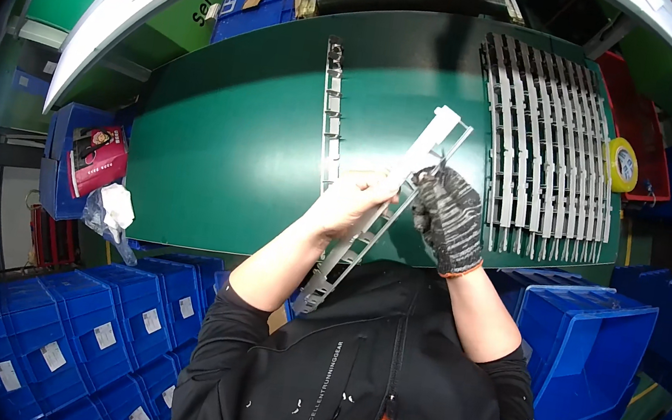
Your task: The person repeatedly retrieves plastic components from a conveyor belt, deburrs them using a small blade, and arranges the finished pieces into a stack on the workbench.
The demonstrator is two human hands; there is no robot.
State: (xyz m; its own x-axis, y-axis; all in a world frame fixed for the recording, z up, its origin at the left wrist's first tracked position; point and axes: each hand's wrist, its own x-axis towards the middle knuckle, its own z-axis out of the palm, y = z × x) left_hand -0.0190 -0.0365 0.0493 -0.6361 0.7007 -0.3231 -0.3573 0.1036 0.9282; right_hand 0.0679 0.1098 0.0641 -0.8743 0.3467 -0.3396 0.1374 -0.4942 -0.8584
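Note:
My bare left hand (352, 202) is closed around a long pale grey slotted strip (430, 142), gripping it near its middle. The strip slants from my lap up over the green table (225, 143), its far end raised toward the right. A striped black-and-grey knit glove covers my right hand (451, 218), whose fingers are pinched together at the strip's right edge. Something small and dark shows at those fingertips; I cannot make out what it is. Left of the held strip, a similar strip (333, 115) lies lengthwise on the table.
Several like strips (546, 154) lie side by side at the table's right. A yellow ring-shaped roll (621, 165) stands beside them, near a red bin (656, 161). Blue crates (577, 356) stand at the right front; stacked blue boxes (90, 339) fill the lower left.

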